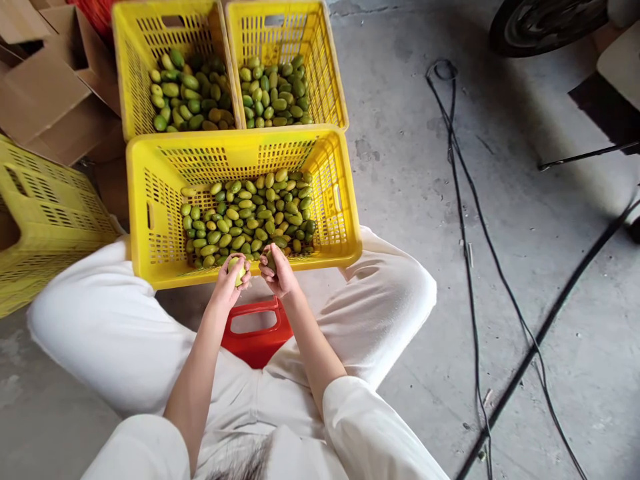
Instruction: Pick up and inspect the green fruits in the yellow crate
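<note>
My left hand [230, 283] is closed around a pale yellow-green oval fruit [237, 271], which shows between the thumb and fingers. Close beside it, my right hand [280, 273] grips a darker green oval fruit [271, 261], partly covered by the fingers. Both hands are held at the near rim of a yellow plastic crate [240, 143]. Inside that crate lies a loose heap of green and yellowish oval fruits [245, 217], spread over its bottom. The hands are apart from each other, with a small gap between them.
Behind stand two more yellow crates, a left one [120, 73] and a right one [337, 80], both holding similar fruits. Another yellow crate [55, 207] and cardboard boxes [45, 87] are at left. A red stool [257, 340] is beneath me. Black cables [460, 173] cross the concrete floor near a wheel [530, 30].
</note>
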Demonstrator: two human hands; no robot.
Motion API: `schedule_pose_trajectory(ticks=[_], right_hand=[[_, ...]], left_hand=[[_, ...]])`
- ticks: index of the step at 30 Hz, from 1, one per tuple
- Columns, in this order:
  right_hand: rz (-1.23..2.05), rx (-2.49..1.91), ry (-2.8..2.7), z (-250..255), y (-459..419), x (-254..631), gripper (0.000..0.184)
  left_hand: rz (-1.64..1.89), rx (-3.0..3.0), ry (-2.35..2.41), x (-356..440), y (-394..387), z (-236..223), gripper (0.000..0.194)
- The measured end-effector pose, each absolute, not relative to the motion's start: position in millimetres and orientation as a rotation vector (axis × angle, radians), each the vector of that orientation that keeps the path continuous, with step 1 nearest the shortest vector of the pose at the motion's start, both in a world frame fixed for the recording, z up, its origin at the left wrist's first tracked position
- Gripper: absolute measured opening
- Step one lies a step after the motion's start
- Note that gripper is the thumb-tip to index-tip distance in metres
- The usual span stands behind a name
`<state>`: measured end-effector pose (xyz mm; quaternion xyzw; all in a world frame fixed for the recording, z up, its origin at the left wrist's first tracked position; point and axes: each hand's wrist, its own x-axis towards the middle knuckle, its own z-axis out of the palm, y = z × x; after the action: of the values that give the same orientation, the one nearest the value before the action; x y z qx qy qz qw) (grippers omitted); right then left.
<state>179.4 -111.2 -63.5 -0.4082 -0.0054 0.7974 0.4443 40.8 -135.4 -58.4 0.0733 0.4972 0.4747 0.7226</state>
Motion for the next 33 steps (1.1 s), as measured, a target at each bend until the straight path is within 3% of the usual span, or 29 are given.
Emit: schedule_pose_trajectory(ticks=[4,6,13,23,33], right_hand=[[1.988,-0.978,0.067,-67,-112,179,0.029],[1.938,-0.953,0.071,-68,-111,178,0.021],[1.785,-1.089,0.018,-70,-111,175,0.026],[1.919,-1.055,-0.178,-61,-114,173,0.042],[1.693,-1.18,-0.019,-72,-111,175,0.019]], left_hand=[[1.06,0.046,1.034,40,-132,-58,0.021],[1.098,0.02,1.024,40,-132,-57,0.024],[1.176,0.131,1.124,38,-133,-63,0.047],[1.121,0.19,1.27,40,-136,-66,0.029],[1.094,0.122,1.149,37,-134,-63,0.031]])
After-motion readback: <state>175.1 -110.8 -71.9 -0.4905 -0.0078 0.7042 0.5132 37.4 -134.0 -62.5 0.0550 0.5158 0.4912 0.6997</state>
